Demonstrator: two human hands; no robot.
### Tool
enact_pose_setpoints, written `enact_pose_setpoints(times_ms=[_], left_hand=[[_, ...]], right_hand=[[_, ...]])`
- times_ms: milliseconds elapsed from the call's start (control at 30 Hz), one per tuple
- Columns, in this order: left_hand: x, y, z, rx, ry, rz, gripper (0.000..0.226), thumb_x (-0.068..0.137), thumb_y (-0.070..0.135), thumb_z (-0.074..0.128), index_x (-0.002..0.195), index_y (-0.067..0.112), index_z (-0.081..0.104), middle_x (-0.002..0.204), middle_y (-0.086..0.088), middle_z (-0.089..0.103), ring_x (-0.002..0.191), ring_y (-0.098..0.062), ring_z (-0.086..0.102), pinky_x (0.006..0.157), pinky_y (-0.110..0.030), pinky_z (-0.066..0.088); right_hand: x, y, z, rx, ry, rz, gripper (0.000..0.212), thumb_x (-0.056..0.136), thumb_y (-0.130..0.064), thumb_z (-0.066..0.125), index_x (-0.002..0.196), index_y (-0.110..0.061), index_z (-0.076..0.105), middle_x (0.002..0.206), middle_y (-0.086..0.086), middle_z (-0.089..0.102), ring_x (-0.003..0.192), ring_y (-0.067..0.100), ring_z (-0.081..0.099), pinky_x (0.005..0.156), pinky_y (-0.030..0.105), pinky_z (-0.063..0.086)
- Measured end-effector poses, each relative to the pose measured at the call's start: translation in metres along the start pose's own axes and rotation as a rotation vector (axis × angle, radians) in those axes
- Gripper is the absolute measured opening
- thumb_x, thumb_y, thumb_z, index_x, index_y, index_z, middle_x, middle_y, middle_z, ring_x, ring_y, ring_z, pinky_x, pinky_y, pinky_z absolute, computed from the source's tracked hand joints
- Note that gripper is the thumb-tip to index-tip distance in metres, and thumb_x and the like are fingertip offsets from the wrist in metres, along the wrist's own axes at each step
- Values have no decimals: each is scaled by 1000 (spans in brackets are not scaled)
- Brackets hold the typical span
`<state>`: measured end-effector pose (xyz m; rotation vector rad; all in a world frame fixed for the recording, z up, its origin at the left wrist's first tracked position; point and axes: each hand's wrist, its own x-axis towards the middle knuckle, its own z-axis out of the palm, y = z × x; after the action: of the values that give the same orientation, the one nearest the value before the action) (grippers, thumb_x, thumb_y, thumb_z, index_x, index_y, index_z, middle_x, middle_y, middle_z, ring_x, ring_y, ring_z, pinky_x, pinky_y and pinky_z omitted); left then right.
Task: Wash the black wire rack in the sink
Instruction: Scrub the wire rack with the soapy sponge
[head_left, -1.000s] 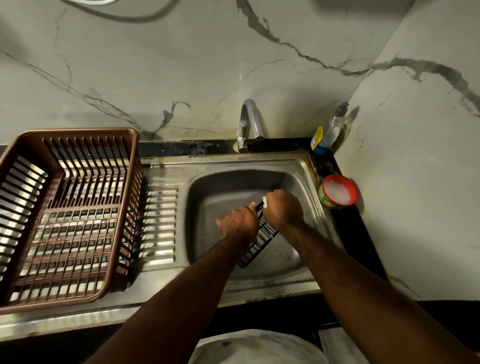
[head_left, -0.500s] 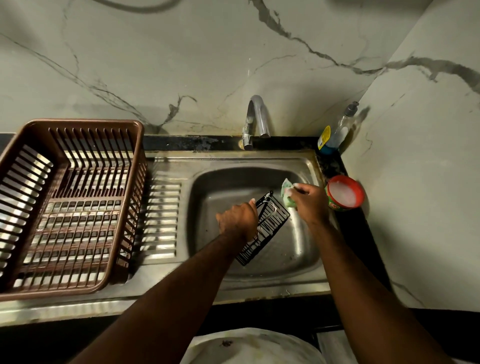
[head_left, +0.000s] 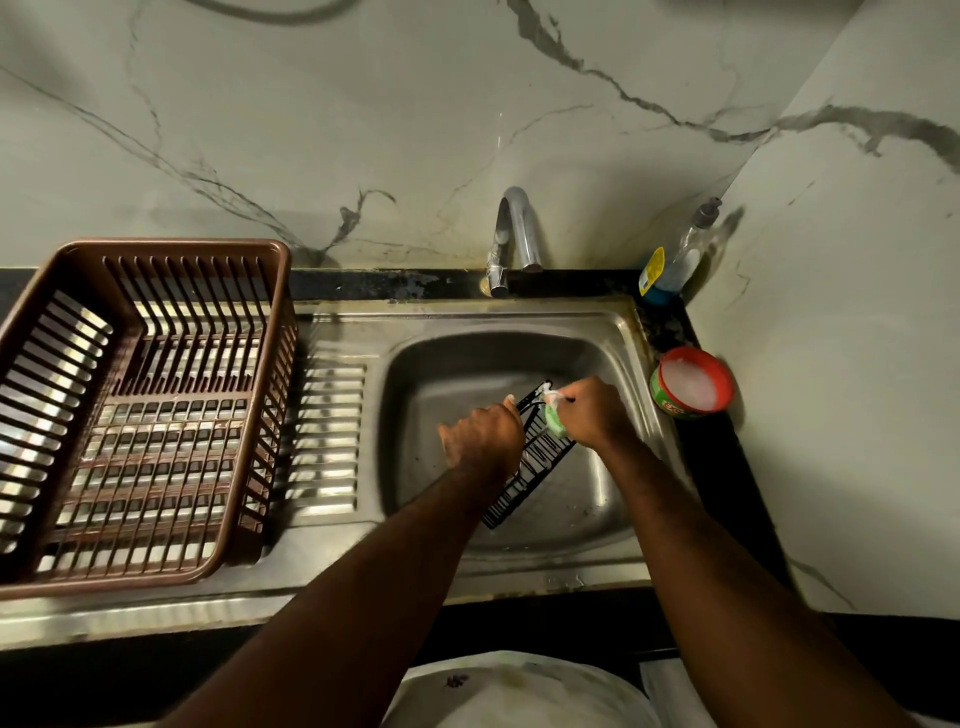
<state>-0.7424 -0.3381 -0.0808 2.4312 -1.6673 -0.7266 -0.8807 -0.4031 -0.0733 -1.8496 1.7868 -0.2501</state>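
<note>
Black rack (head_left: 530, 467) between both hands.

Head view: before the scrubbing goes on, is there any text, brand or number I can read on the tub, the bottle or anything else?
None can be read whole.
Soap tub: white letters on a red patch of its green side, cut off and blurred; unreadable.
Bottle in the corner: yellow label, print too small to read.
Brown dish basket, tap, sink, black wire rack: no markings show.
</note>
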Motion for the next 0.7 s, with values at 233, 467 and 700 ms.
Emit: enact_pose_setpoints(times_ms=[233, 467, 700], left_hand=[[-4, 4, -3, 8, -34, 6, 56, 110, 46, 12, 79, 19, 50, 83, -4, 60, 76, -23, 52, 98, -51, 39], [-9, 6, -5, 134, -66, 112, 48, 110, 43, 23, 109, 17, 64, 103, -9, 70, 92, -29, 65, 97, -52, 42], [-4, 1, -4, 36, -44, 63, 65, 110, 47, 11, 104, 14, 67, 102, -13, 71, 93, -32, 66, 91, -48, 44]], right_hand=[[-18, 45, -6, 252, -91, 72, 19, 89, -29, 74, 98, -12, 79, 87, 3, 77, 82, 17, 73, 72, 30, 59], [1, 19, -1, 338, -40, 178, 21, 87, -27, 77, 96, -9, 78, 80, 4, 75, 64, 10, 67, 54, 18, 50], [8, 14, 5, 317, -30, 230, 29, 81, -36, 81, 89, -9, 78, 78, 6, 76, 71, 19, 73, 71, 36, 63]])
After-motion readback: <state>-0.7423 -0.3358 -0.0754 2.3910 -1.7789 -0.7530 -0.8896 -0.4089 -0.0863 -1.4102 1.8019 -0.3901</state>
